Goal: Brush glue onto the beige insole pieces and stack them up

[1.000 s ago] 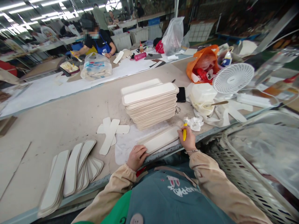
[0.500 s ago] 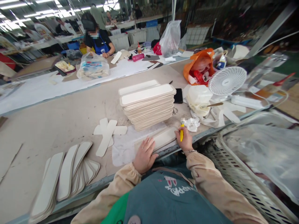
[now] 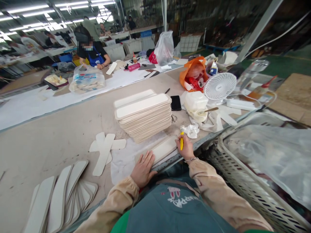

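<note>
My left hand lies flat with fingers stretched out on the near end of a long cream insole piece at the table's front edge. My right hand is closed round a yellow-handled brush, resting at the piece's right end. Just behind stands a tall stack of the same cream pieces. A crumpled white tissue lies beside the brush tip.
Fanned-out cream pieces lie at the left front, crossed pieces in the middle. A glue tub, black phone, white fan and orange bag sit at the right. A plastic basket stands right. A person works at the far table.
My left hand went from curled at the piece's edge to flat with fingers stretched on it. My right hand keeps the brush. The view has swung rightwards.
</note>
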`<state>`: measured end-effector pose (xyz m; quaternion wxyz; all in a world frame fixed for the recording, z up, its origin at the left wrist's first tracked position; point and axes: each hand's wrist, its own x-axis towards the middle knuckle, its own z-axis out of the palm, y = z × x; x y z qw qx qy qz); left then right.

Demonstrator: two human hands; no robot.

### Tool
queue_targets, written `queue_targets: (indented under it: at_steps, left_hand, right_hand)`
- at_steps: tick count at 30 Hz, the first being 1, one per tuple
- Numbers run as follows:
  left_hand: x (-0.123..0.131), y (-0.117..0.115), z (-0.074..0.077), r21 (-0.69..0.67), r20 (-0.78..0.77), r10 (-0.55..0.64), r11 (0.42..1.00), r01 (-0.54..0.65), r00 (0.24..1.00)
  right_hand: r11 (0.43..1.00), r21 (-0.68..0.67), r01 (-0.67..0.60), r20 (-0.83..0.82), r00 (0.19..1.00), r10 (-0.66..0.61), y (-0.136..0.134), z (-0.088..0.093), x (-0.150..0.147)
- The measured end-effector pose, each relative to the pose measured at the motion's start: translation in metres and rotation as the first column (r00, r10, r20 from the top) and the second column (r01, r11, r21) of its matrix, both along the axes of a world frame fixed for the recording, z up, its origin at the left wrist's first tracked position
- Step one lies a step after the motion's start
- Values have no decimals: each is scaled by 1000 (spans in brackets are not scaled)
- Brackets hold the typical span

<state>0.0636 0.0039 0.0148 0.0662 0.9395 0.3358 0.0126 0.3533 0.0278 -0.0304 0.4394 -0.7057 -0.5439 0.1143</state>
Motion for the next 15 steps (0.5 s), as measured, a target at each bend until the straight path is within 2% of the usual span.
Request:
queue_targets:
  at_steps: [3, 9, 13, 15]
  left_hand:
    - [-11, -6, -5, 54, -6, 24, 998, -23, 1000]
    - [-10, -6, -9, 71, -33, 24, 997, -21, 999]
    - [-14, -4, -9, -18, 21, 15, 1000, -14, 1000]
    - [-17, 0, -7, -69, 109, 72, 996, -64, 991]
  right_hand:
    - [1000, 5, -9, -36, 999, 9, 0, 0, 0]
    - [998, 56, -17, -194, 981, 28, -2, 8, -1]
    - [986, 159, -40, -298, 951, 86, -9, 26, -3]
    - [977, 202, -68, -396, 907, 145, -14, 43, -6]
